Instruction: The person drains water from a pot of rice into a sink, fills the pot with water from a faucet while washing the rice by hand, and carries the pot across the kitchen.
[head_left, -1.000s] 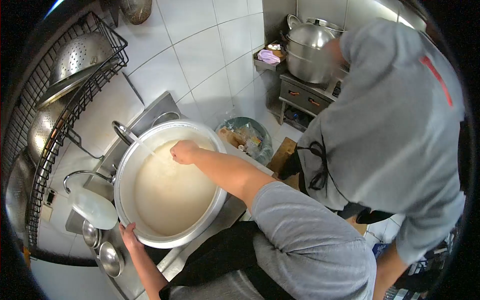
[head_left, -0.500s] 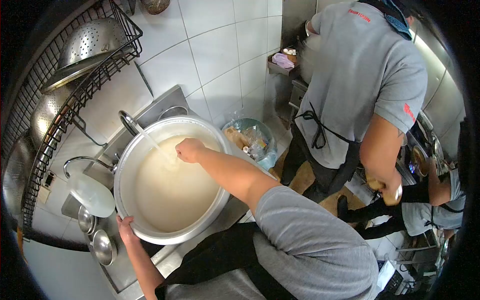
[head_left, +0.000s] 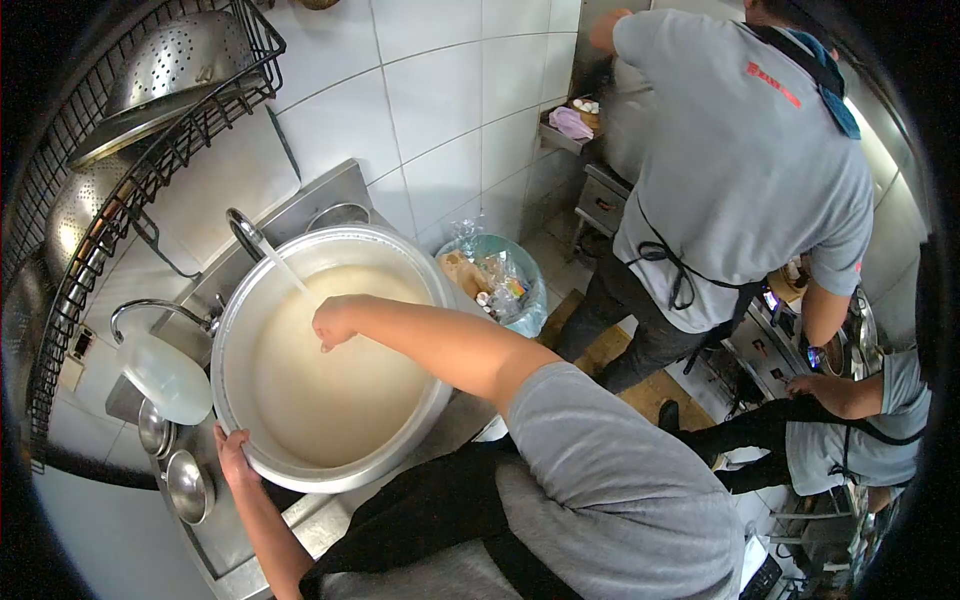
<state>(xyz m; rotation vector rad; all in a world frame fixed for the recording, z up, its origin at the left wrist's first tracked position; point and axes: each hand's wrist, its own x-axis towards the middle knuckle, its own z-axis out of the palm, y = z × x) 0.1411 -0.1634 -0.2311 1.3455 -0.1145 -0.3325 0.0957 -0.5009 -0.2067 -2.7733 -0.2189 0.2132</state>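
Observation:
A large, pale, round pot (head_left: 330, 484) stands at the sink, with cloudy whitish water (head_left: 330, 410) inside. Its near-left rim is gripped by my left hand (head_left: 236, 455), thumb over the edge and fingers against the outer wall. Over the water hangs my right hand (head_left: 336, 320), back upward and fingers curled downward; whatever it may hold is hidden. Just beyond that hand, a stream of water (head_left: 285, 268) runs from a curved faucet (head_left: 243, 230) into the pot.
Left of the pot are a second faucet (head_left: 160, 304), a translucent jug (head_left: 165, 380) and metal bowls (head_left: 188, 487). Colanders (head_left: 185, 60) sit in a wire rack above. A lined bin (head_left: 530, 318) stands behind. Two co-workers (head_left: 740, 170) (head_left: 850, 430) are at the right.
My right hand has moved left and toward me over the water. My left hand stays on the rim. The nearer co-worker has raised one arm and shifted right.

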